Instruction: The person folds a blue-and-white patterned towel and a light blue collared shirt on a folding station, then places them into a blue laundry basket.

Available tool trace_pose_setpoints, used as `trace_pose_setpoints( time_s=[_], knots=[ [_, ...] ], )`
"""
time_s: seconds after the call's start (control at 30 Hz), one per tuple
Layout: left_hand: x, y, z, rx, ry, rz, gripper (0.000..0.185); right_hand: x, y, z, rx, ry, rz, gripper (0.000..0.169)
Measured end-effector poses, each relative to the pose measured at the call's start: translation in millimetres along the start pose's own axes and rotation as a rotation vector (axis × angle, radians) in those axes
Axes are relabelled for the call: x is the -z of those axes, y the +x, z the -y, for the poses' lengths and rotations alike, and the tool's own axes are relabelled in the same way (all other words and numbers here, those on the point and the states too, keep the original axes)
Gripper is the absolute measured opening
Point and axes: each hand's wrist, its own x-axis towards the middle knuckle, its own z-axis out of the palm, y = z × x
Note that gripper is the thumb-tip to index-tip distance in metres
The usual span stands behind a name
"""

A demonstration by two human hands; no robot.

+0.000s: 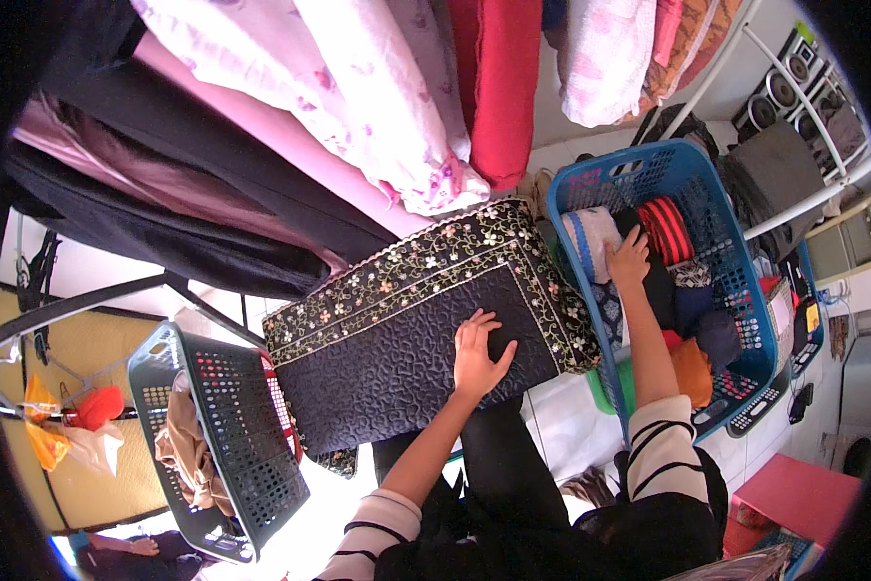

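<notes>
My left hand (pixel 479 359) lies flat, fingers apart, on a dark quilted cloth (pixel 377 378) with an embroidered floral border. The cloth covers a low surface in front of my knees. To the right, my right hand (pixel 629 260) reaches into a blue perforated plastic laundry basket (pixel 744 240). Its fingers are spread over a black cloth (pixel 652 290), beside a white rolled cloth (pixel 589 236) with a blue band. Around it in the basket are a red-and-black striped roll (pixel 666 229), a navy bundle (pixel 717 338) and an orange cloth (pixel 692 370).
Hanging clothes, including a red garment (pixel 507 94) and a white floral one (pixel 377 94), hang low over the far side. A dark laundry basket (pixel 250 436) with a brown cloth (pixel 188 450) stands at left. White rack tubes (pixel 799 210) cross at right. Another person's hand (pixel 143 546) shows lower left.
</notes>
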Motion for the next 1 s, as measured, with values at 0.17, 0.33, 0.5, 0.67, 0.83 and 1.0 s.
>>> trace_pose_setpoints(
  time_s=[0.17, 0.33, 0.5, 0.67, 0.83, 1.0],
  knots=[
    [-1, -1, -2, -0.033, -0.011, 0.003, 0.035, -15, -18, -3, 0.305, -0.213, 0.144, 0.069],
    [16, 2, -4, -0.082, -0.082, 0.066, 0.037, 11, -32, 29, 0.405, 0.479, -0.438, 0.054],
    [86, -25, 24, 0.044, -0.268, -0.179, 0.032, 54, -158, 108, 1.019, 0.577, -0.130, 0.050],
    [160, -95, 94, 0.413, 0.541, -0.127, 0.067, 11, -180, 116, 0.891, -0.068, -0.030, 0.073],
    [171, -105, 137, 0.488, 0.659, 0.007, 0.085, -3, -157, 114, 0.565, 0.017, 0.067, 0.088],
    [166, -89, 142, 0.456, 0.678, -0.041, 0.084, 0, -142, 118, 0.491, -0.062, 0.051, 0.085]
  ],
)
